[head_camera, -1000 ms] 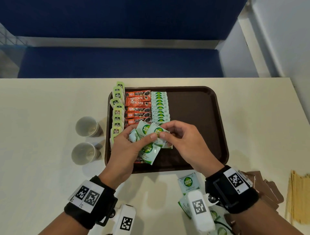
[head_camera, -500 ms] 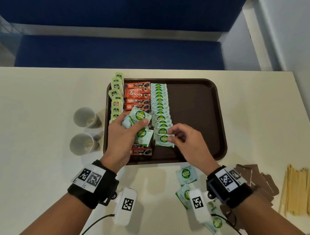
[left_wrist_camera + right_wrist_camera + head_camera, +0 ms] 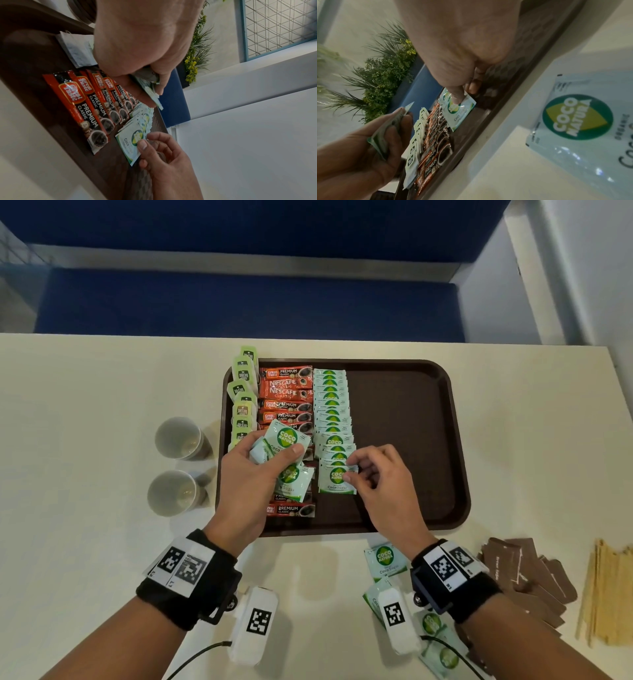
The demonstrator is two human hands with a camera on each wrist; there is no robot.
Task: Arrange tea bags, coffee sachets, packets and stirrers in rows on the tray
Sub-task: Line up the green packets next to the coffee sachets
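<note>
Brown tray [image 3: 411, 440] on the table [image 3: 85, 440] carries rows of tea bags [image 3: 244, 392], coffee sachets [image 3: 286, 392] and sugar packets [image 3: 331, 409]. Left hand [image 3: 246, 474] has its grip closed around a bunch of packets [image 3: 287, 440]. Right hand [image 3: 383, 474] pinches the nearest packet [image 3: 334, 481] of the row, flat on the tray.
</note>
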